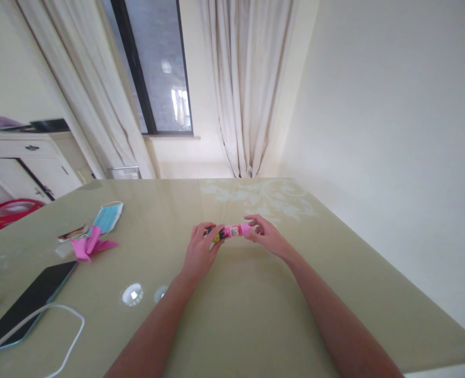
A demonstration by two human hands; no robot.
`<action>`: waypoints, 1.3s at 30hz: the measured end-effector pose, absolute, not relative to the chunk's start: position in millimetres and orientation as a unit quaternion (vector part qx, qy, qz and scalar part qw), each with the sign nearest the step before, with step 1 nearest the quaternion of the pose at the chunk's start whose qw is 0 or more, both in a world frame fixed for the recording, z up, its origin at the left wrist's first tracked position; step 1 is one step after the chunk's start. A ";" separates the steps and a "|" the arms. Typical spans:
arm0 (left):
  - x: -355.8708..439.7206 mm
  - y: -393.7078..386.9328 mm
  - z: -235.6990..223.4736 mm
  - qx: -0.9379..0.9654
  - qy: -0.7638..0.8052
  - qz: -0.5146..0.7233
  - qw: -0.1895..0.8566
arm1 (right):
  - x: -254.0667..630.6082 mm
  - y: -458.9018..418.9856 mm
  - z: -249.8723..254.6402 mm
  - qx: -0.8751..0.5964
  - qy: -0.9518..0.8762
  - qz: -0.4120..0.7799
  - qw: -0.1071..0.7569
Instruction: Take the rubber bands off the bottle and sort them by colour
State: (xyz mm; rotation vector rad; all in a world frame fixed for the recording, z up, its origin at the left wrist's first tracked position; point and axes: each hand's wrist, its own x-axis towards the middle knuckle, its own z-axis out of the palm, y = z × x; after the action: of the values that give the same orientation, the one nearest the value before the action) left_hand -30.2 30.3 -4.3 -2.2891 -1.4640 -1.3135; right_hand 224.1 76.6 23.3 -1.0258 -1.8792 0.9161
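A small pink tube-shaped object [233, 230] with a printed label is held level just above the pale green table [256, 294], near its middle. My left hand [201, 251] pinches its left end, where dark and yellow parts show. My right hand [266, 235] pinches the pink right end with fingertips closed on it. Both forearms reach in from the bottom edge.
At the left lie a blue face mask [108, 217], a pink folded paper piece [90, 245], a small wrapper [72, 233], a dark phone [27, 305] and a white cable [64, 336]. A white wall runs along the right, curtains and a window stand behind.
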 end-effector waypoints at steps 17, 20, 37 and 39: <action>-26.7 29.2 -4.5 -0.769 -0.476 -0.424 0.056 | 225.8 78.8 22.7 -0.421 -0.733 0.370 0.386; -26.7 28.6 -4.1 -0.765 -0.480 -0.427 0.049 | 225.1 78.2 22.6 -0.371 -0.737 0.407 0.391; -16.9 28.1 -1.2 -0.682 -0.483 -0.472 -0.280 | 223.2 69.5 32.7 -0.367 -0.728 0.400 0.418; -15.2 27.6 -1.6 -0.676 -0.488 -0.482 -0.270 | 222.7 68.5 33.0 -0.382 -0.733 0.376 0.419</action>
State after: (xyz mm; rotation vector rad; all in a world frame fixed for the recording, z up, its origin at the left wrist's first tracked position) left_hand -15.2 27.6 -1.6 -2.5894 -1.8687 -1.8451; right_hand 222.7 68.5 33.0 -0.9577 -1.8386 0.9435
